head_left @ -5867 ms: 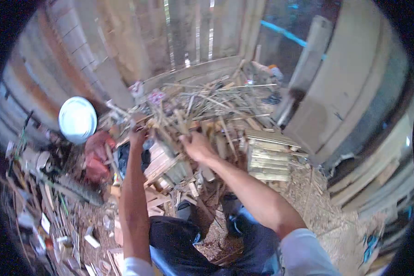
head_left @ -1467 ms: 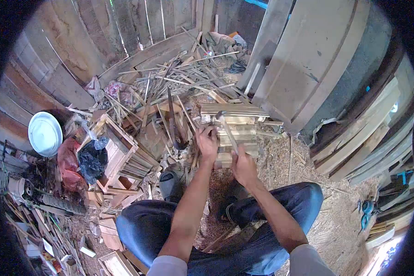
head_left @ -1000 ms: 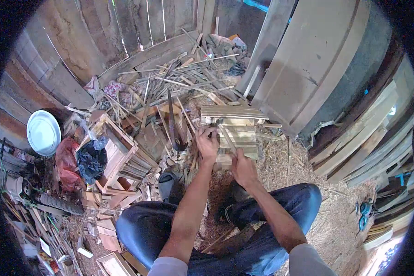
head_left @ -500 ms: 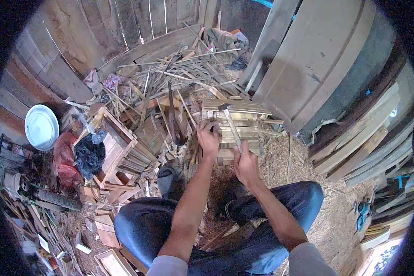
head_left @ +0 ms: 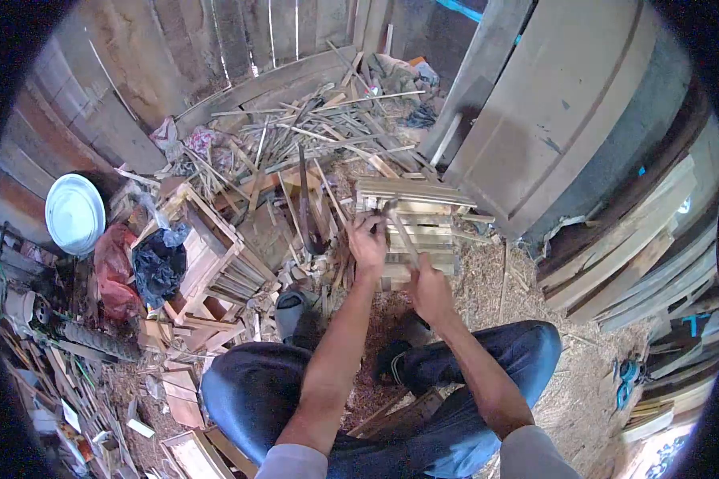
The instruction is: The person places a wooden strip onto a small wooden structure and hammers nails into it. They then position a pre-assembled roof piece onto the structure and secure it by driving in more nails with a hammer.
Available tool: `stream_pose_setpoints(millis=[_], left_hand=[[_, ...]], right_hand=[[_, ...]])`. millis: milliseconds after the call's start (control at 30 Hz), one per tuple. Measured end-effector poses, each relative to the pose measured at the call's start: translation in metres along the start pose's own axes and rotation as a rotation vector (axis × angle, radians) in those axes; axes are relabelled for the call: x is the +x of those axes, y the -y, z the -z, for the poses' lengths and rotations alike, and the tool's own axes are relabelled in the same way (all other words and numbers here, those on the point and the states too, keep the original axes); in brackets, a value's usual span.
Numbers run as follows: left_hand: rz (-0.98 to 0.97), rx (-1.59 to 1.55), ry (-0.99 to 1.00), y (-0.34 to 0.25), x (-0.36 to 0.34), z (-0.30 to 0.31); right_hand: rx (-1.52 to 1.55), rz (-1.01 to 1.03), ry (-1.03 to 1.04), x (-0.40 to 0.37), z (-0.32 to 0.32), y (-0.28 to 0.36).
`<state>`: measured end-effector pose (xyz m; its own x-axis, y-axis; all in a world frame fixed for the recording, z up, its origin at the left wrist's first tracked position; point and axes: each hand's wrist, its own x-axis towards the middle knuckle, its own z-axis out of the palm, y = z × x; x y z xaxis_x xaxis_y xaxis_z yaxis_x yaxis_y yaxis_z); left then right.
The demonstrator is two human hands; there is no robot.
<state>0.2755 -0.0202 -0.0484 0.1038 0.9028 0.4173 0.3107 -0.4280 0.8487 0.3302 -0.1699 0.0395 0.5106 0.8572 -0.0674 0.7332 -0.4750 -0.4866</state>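
Head view: offcuts (head_left: 311, 136) are littering the sawdust floor (head_left: 487, 295); right hand (head_left: 430, 289) is clenching a hammer (head_left: 402, 235), left hand (head_left: 367, 246) curled closed against the pale slatted crate (head_left: 435, 209).

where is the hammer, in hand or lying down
In hand: the right hand grips the hammer handle, its head at the slatted crate beside the left hand.

Slat crate (head_left: 423, 227) under left hand (head_left: 367, 243): no lettering readable.
White round dish (head_left: 75, 214) well left of that hand: no marks legible.
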Motion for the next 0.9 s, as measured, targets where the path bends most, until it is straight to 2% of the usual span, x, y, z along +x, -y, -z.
stream_pose_setpoints(millis=[67, 133, 167, 233, 367, 433, 467, 567, 633, 667, 733, 900], left_hand=[[0.015, 0.018, 0.003, 0.002, -0.008, -0.001], [-0.022, -0.012, 0.023, 0.009, -0.008, -0.002], [-0.005, -0.029, 0.035, 0.010, -0.008, -0.003], [0.002, -0.051, 0.041, 0.009, -0.007, -0.004], [0.018, -0.010, -0.011, 0.008, -0.006, -0.004], [0.028, -0.016, -0.036, 0.005, -0.010, -0.003], [0.034, -0.016, -0.029, 0.005, -0.011, -0.003], [-0.028, -0.023, -0.004, 0.006, -0.008, -0.002], [-0.031, -0.001, -0.003, 0.009, -0.005, -0.005], [-0.013, 0.027, 0.009, 0.013, -0.008, -0.007], [-0.011, 0.022, -0.008, 0.012, -0.008, -0.006], [-0.028, -0.016, 0.015, 0.004, -0.008, 0.000]], right_hand=[[0.027, -0.030, -0.025, -0.004, 0.003, 0.004], [0.218, 0.042, -0.182, -0.006, 0.007, 0.012], [0.218, 0.035, -0.180, -0.007, 0.000, 0.004], [-0.034, 0.023, -0.056, -0.004, -0.014, -0.010], [-0.019, 0.013, -0.018, -0.006, 0.002, 0.004], [0.167, 0.034, -0.112, -0.007, 0.009, 0.012], [0.165, 0.026, -0.107, -0.008, 0.002, 0.005], [0.067, 0.042, -0.047, -0.005, -0.009, -0.010], [-0.060, -0.062, 0.051, -0.001, 0.002, 0.002], [-0.062, -0.057, 0.056, -0.001, 0.004, 0.007], [0.112, 0.027, -0.114, -0.004, 0.008, 0.014], [-0.019, 0.074, -0.069, -0.002, -0.009, -0.005]])
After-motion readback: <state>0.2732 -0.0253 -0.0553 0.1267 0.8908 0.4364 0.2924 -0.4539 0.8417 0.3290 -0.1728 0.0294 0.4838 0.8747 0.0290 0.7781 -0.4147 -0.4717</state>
